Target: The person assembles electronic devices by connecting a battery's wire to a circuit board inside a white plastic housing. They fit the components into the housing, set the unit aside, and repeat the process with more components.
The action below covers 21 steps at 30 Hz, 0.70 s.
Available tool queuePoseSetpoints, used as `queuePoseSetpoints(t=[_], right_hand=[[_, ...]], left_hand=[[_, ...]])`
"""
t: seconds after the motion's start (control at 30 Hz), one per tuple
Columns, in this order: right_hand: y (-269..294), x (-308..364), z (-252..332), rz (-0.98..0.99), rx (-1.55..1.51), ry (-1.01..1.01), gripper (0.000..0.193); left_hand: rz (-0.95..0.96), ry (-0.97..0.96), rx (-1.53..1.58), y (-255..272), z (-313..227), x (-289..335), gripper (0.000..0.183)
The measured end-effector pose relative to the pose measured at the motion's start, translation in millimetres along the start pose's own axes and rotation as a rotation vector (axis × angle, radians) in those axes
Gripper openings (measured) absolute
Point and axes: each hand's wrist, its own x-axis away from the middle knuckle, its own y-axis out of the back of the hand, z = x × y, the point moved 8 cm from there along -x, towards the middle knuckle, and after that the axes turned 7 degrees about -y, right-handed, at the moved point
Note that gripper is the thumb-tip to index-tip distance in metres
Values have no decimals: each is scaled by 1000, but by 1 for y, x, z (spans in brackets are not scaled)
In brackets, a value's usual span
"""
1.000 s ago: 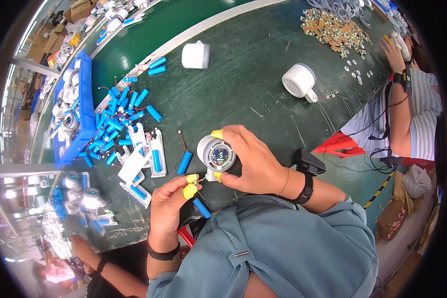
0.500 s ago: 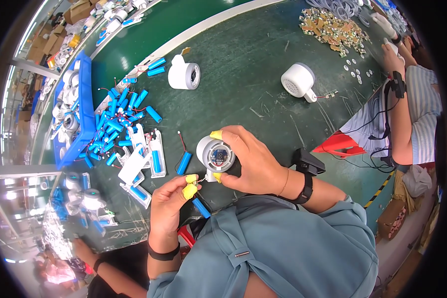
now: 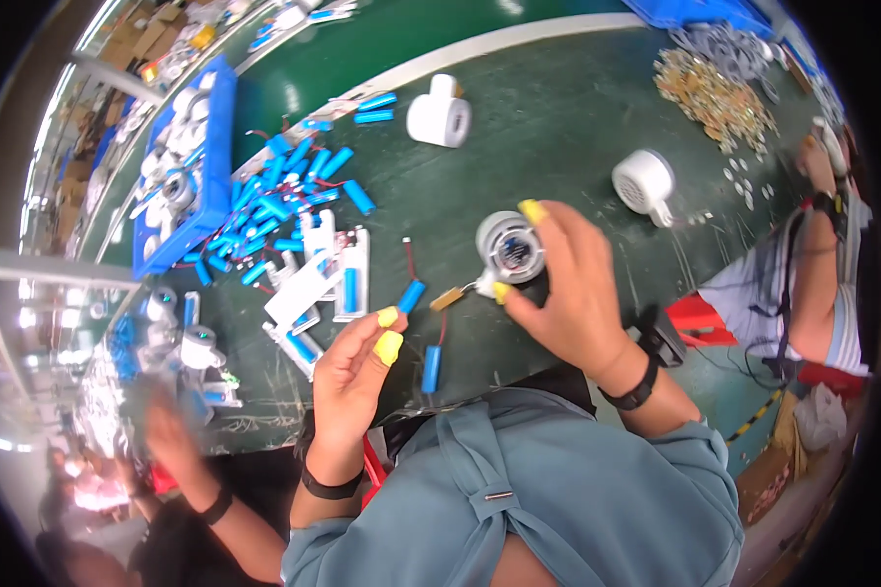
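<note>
- Right hand: thumb and forefinger grip the white housing, its round face turned up and its neck pointing toward the left hand.
- Left hand: thumb and forefinger are parted, with nothing visible between them.
- The tan board lies between the hands, joined to the neck by short wires. Its long axis slants from near-left to far-right, roughly in line from the left fingertips toward the housing; it is apart from those fingertips and near the right thumb.
- One battery lies just beyond the left forefinger; I cannot tell whether they touch. A second battery lies nearer the body, pointing away from it.
- Farther left: white casings, a battery pile and a blue bin.
</note>
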Motion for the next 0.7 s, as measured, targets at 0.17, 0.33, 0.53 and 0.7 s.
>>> queuePoseSetpoints(t=[0.17,0.33,0.53,0.7], right_hand=[[-26,30,68,297,36,507,53],[-66,40,81,532,-46,506,42],[-69,37,86,506,-100,486,39],[-70,35,78,410,-105,450,36]], left_hand=[[-52,-89,-165,26,-3,18,20],[-11,-93,-292,38,-23,18,18],[-320,-117,-281,129,-28,19,20],[-668,-114,-434,223,-23,36,24]])
